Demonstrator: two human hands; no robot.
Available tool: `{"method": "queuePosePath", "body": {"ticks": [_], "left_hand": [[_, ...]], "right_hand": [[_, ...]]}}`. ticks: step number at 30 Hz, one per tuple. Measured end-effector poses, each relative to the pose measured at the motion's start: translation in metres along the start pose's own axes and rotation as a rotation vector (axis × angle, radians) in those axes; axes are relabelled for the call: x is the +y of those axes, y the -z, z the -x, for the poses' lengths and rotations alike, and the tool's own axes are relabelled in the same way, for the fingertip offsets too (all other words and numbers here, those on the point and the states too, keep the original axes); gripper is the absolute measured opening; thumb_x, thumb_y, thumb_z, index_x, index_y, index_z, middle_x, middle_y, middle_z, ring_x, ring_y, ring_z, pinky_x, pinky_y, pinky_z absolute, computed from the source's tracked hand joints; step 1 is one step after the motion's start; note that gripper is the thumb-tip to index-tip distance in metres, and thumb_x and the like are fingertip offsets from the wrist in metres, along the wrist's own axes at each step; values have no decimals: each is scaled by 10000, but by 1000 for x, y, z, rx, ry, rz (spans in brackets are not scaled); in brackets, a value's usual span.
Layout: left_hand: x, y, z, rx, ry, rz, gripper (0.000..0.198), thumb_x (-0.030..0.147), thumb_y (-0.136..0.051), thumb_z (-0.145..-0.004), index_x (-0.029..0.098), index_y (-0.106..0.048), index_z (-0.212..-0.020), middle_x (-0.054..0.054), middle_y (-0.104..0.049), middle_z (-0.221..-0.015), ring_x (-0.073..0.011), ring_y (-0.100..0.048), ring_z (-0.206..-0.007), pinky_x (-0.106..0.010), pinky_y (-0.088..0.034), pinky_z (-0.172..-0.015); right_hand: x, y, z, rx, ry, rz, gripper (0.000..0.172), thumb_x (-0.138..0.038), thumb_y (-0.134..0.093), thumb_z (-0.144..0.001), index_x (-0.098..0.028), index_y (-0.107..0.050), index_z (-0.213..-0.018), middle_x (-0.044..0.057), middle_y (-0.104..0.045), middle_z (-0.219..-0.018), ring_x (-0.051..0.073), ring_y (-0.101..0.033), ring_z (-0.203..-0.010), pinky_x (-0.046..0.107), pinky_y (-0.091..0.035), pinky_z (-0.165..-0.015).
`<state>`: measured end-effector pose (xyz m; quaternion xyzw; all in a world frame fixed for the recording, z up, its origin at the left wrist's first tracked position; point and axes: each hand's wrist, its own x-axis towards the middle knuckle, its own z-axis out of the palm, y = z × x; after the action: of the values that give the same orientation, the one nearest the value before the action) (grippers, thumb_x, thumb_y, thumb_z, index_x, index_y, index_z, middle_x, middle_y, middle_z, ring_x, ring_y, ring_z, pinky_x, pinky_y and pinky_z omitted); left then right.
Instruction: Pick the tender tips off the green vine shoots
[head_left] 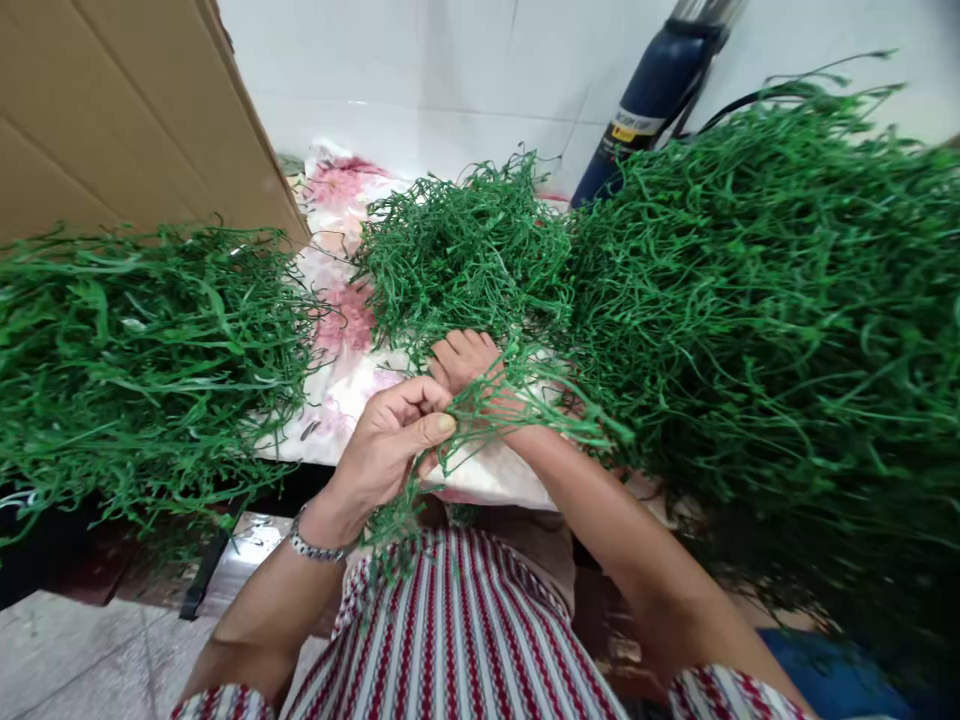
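A thin bunch of green strands (480,420), likely light and limp, lies between both hands above the floral cloth's (337,390) near edge; left hand (394,440) pinches it, right hand (469,362) seems curled around it, best gripped together.

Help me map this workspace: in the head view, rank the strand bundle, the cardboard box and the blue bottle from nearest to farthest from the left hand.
1. strand bundle: pinched in the left hand.
2. cardboard box: upper left.
3. blue bottle: upper right, by the wall.
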<state>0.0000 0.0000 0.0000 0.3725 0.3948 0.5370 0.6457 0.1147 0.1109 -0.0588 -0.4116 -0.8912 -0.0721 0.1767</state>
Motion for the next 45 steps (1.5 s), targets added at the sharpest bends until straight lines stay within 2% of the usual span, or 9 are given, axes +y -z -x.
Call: {"method": "queuePosePath", "body": {"ticks": [6,12,19,24,28,32,37,43,45], "left_hand": [[-16,18,-5,55,-89,-189,165,270,-733,-653,154,-629,-707,45,-485,-544,-28,-392,-396,-131,-331,-331],[-10,23,-3,60,-351,-399,73,214,-706,-687,182,-662,-736,20,-566,-637,-54,-443,-485,-176,-355,-437],[-10,21,3,-9,-490,-587,22,175,-652,-729,175,-666,-746,-12,-570,-651,-111,-492,-616,-229,-378,-548],[-20,17,5,-100,-569,-660,51,135,-630,-737,175,-653,-760,-18,-588,-669,-127,-527,-655,-253,-408,-602],[-23,10,11,-92,-573,-807,79,160,-585,-768,179,-636,-825,-35,-596,-736,-150,-550,-721,-284,-446,-656],[-16,-6,26,33,-838,-1134,325,175,-581,-736,223,-584,-1058,-85,-577,-1009,-230,-529,-981,-406,-434,-855],[-13,-21,37,89,-1093,-1446,356,250,-664,-690,254,-597,-1040,-93,-544,-1139,-283,-467,-1072,-466,-339,-930],[-33,-13,24,-233,-830,-1284,188,64,-486,-772,181,-590,-877,-62,-620,-836,-192,-546,-877,-381,-410,-857],[-43,-9,19,-212,-703,-1116,149,74,-457,-798,159,-577,-826,-51,-597,-747,-167,-548,-775,-322,-445,-746]], "right_hand": [[17,47,45,6,137,-115,383,-386,-495,-848,-213,-514,-1189,76,-581,-1098,210,-500,-969,398,-313,-929],[29,70,87,141,128,-336,311,-281,-517,-824,-182,-573,-1114,125,-532,-1235,252,-464,-1187,467,-383,-987],[22,101,122,496,-355,-535,171,-203,-487,-841,-218,-640,-914,48,-639,-827,176,-616,-773,326,-519,-674],[1,109,122,301,-114,-485,290,-223,-601,-780,-207,-587,-1069,84,-613,-965,201,-582,-882,342,-506,-739],[-8,102,122,333,-59,-460,136,-153,-556,-803,-195,-599,-925,49,-601,-829,154,-561,-761,301,-487,-691],[-10,98,125,313,-20,-390,110,-179,-559,-801,-195,-589,-906,58,-603,-876,174,-556,-813,351,-450,-747],[-12,100,126,222,-10,-371,55,-189,-553,-799,-199,-585,-843,49,-621,-879,184,-543,-825,374,-416,-763],[-16,91,130,189,16,-494,31,-204,-564,-802,-182,-579,-818,31,-613,-745,163,-532,-728,349,-419,-711],[-17,84,131,227,-4,-590,70,-212,-576,-804,-176,-577,-864,39,-614,-775,160,-547,-745,338,-441,-716]]}}
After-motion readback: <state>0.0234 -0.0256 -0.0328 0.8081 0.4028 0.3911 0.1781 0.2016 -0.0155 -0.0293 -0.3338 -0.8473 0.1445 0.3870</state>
